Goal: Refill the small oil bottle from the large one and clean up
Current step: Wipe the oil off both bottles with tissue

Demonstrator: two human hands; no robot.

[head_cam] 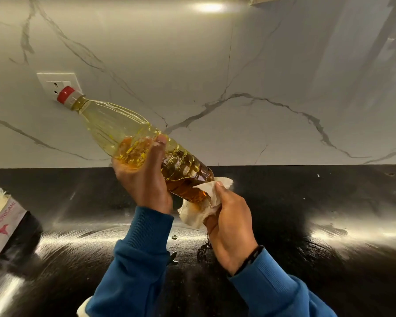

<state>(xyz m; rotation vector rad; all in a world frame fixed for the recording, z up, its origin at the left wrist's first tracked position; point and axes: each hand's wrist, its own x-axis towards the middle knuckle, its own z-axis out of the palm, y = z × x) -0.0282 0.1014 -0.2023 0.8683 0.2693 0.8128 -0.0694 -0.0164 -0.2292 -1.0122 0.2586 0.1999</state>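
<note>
The large clear oil bottle (114,126), partly filled with yellow oil and closed with a red cap (65,94), is held tilted above the counter, cap end up to the left. My left hand (144,177) grips its middle from below, thumb over the top. A crumpled white paper tissue (199,213) is wrapped against the bottle's bottom end, and my right hand (229,227) grips that tissue. The small oil bottle is out of view.
The black glossy counter (306,202) carries an oily smear (204,250) below my right hand. A tissue packet (2,223) lies at the left edge. A wall socket (57,84) sits on the marble backsplash behind the cap.
</note>
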